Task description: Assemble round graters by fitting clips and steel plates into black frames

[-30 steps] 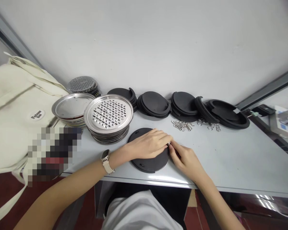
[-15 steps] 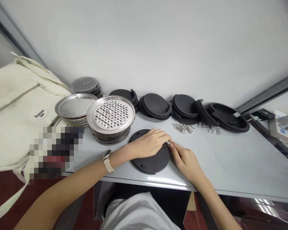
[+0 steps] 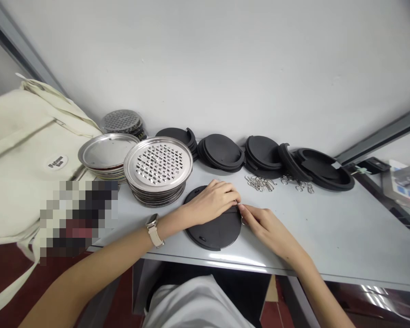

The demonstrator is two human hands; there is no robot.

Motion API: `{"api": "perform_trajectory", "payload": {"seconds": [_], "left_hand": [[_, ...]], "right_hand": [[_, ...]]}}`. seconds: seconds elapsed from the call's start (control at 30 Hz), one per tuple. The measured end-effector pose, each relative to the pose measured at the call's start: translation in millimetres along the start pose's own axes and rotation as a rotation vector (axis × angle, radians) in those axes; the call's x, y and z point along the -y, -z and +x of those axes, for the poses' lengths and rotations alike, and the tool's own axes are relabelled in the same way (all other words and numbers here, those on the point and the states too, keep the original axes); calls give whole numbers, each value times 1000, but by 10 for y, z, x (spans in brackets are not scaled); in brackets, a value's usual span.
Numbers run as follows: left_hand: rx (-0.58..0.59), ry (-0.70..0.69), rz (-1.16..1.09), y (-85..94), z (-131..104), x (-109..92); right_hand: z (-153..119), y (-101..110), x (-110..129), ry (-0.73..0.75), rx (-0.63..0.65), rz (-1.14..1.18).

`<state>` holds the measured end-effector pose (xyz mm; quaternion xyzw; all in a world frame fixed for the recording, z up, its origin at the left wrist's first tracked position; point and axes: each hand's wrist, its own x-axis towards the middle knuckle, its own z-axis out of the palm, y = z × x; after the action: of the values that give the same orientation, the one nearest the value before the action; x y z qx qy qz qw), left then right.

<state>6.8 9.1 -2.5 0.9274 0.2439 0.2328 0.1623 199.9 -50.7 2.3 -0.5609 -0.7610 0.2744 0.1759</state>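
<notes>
A flat black round disc (image 3: pixel 214 232) lies near the front edge of the table. Across its upper part rests my left hand (image 3: pixel 216 199), palm down, with fingers curled over the far right part of the disc. My right hand (image 3: pixel 258 223) pinches a small metal clasp with a ring (image 3: pixel 243 221) at the disc's right edge. The fingertips of both hands nearly meet there, and they hide most of the clasp. Farther back lies a loose pile of similar metal clasps (image 3: pixel 260 183), with several more metal rings (image 3: pixel 304 186) to its right.
Left of the disc stand stacked metal grater plates (image 3: pixel 159 164), plain metal plates (image 3: pixel 107 152) and another grater stack (image 3: pixel 122 122). Stacked black discs (image 3: pixel 222 150) and black rimmed rings (image 3: pixel 345 177) line the wall. A cream bag (image 3: pixel 23 150) occupies the left side.
My right hand has shifted slightly left along the disc's edge, and a ring now shows below its fingers. My left hand stays on the disc.
</notes>
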Motion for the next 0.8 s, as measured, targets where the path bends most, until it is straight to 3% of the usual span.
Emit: {"api": "perform_trajectory", "payload": {"seconds": [0.33, 0.8], "left_hand": [[-10, -22, 38, -22, -3, 14], [28, -104, 168, 51, -6, 7]], "right_hand": [[28, 39, -15, -12, 58, 33], [154, 241, -100, -111, 375, 272]]}}
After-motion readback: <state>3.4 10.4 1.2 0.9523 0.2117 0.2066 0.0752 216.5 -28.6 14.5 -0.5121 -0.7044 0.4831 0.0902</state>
